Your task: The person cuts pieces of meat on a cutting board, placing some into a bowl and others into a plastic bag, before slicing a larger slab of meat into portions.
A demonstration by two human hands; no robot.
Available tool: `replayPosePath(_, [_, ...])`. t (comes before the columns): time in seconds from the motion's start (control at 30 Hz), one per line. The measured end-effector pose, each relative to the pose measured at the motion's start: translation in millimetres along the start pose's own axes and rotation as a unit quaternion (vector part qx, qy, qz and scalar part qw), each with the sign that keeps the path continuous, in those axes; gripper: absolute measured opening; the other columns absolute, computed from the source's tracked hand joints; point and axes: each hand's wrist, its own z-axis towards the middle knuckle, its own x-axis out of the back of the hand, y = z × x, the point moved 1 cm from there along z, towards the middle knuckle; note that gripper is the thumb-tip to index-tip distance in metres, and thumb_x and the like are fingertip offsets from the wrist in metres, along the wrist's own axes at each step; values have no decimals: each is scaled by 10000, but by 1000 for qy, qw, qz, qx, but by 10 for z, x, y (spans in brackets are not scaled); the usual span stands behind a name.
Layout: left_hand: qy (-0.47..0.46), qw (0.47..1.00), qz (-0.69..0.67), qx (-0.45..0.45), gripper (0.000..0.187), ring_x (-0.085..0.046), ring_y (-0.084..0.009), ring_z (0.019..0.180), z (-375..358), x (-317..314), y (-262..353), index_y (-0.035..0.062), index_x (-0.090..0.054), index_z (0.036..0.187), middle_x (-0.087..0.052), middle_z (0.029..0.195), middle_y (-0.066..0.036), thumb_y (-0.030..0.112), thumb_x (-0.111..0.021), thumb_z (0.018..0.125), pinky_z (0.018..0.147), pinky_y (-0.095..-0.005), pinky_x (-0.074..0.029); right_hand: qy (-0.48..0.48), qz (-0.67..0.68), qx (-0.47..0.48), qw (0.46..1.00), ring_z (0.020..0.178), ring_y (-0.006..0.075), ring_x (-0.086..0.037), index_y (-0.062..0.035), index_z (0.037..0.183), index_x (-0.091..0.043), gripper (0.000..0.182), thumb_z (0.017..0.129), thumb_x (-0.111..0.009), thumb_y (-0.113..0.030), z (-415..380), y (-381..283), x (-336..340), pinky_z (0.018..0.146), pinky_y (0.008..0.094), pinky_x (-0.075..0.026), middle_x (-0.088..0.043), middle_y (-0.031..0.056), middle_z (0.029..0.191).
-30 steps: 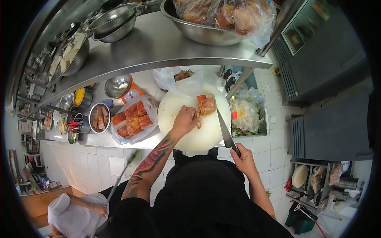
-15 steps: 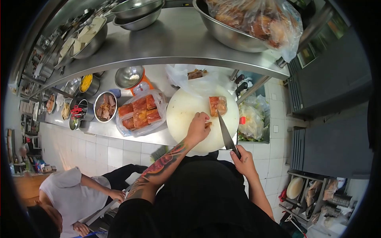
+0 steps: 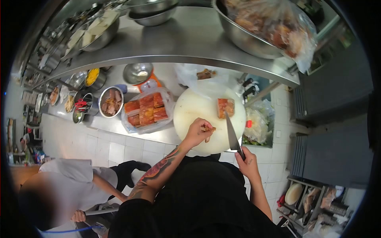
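My left hand (image 3: pixel 199 133) is closed on a small brown piece of meat (image 3: pixel 209 129) above the near part of the round white cutting board (image 3: pixel 186 107). With my right hand (image 3: pixel 249 162) I grip the dark handle of a knife (image 3: pixel 233 135). Its blade points away from me over the board's right side, with the tip at the near edge of a reddish-brown block of meat (image 3: pixel 225 108). That block lies on the board towards the far right. Several similar browned slabs of meat (image 3: pixel 147 109) sit in a clear plastic bag to the board's left.
A steel shelf (image 3: pixel 190 43) spans the far side, holding bowls and bagged meat (image 3: pixel 274 27). Left on the counter are a bowl of meat strips (image 3: pixel 111 102) and an orange scale (image 3: pixel 150 82). A crate with bagged greens (image 3: pixel 258 123) is right. Another person (image 3: pixel 75 186) is at lower left.
My view has shifted, so the counter sits further right in it. My left hand has turned and the small piece shows more. The other person has leaned and moved an arm.
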Motion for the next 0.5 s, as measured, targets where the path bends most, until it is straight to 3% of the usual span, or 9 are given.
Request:
replayPosePath(0.03, [14, 1000, 6, 0, 194, -707, -190, 934, -38, 141, 3, 14, -670, 1035, -640, 1125, -102, -79, -777, 901, 847, -375, -599, 4, 0, -11, 1000, 547, 176, -574, 16, 1200, -709, 251, 1043, -714, -179, -6, 16, -2, 562, 357, -448, -614, 124, 639])
replayPosePath(0.17, [64, 979, -194, -11, 267, -729, -183, 943, -251, 987, 228, 51, -673, 1112, -765, 1005, -105, -100, -745, 903, 797, -321, -592, -16, -9, -47, 999, 554, 142, -569, 8, 1215, -714, 244, 1045, -708, -166, 28, 33, -86, 559, 341, -445, -645, 95, 661])
replayPosePath(0.23, [173, 971, -137, -94, 249, -743, -183, 893, -321, 1624, 271, 51, -683, 1131, -765, 1032, -96, -94, -690, 928, 734, -315, -618, -26, -15, -36, 999, 562, 141, -572, 10, 1227, -712, 252, 1045, -707, -163, 46, -2, -149, 566, 341, -449, -658, 99, 674])
replayPosePath(0.33, [335, 930, -125, -83, 224, -717, -129, 901, -391, 2797, 300, 60, -708, 1135, -762, 1049, -53, -67, -668, 955, 726, -246, -563, -31, -22, -13, 999, 575, 150, -581, 14, 1246, -709, 265, 1042, -705, -156, 79, -88, -218, 581, 344, -459, -677, 112, 700])
replayPosePath(0.4, [466, 868, -135, -105, 154, -679, -91, 872, -438, 3503, 235, 75, -738, 1088, -741, 1015, -21, -27, -725, 973, 694, -221, -520, -31, -24, 2, 999, 580, 161, -587, 14, 1254, -707, 271, 1040, -705, -152, 81, -165, -252, 589, 348, -464, -685, 121, 712])
replayPosePath(0.47, [518, 843, -67, -130, 110, -677, -82, 852, -409, 4347, -97, 55, -732, 1082, -744, 990, 1, 51, -799, 995, 734, -226, -535, -27, -47, 29, 998, 581, 194, -599, 14, 1264, -704, 282, 1034, -708, -148, 103, -267, -278, 599, 356, -475, -687, 143, 726])
replayPosePath(0.5, [527, 842, -18, -116, 146, -684, -95, 896, -419, 4563, -79, 22, -721, 1129, -761, 1011, -25, 130, -771, 1043, 823, -253, -557, -25, -49, 28, 998, 581, 194, -599, 14, 1264, -704, 282, 1034, -708, -148, 116, -312, -294, 599, 356, -475, -687, 143, 726])
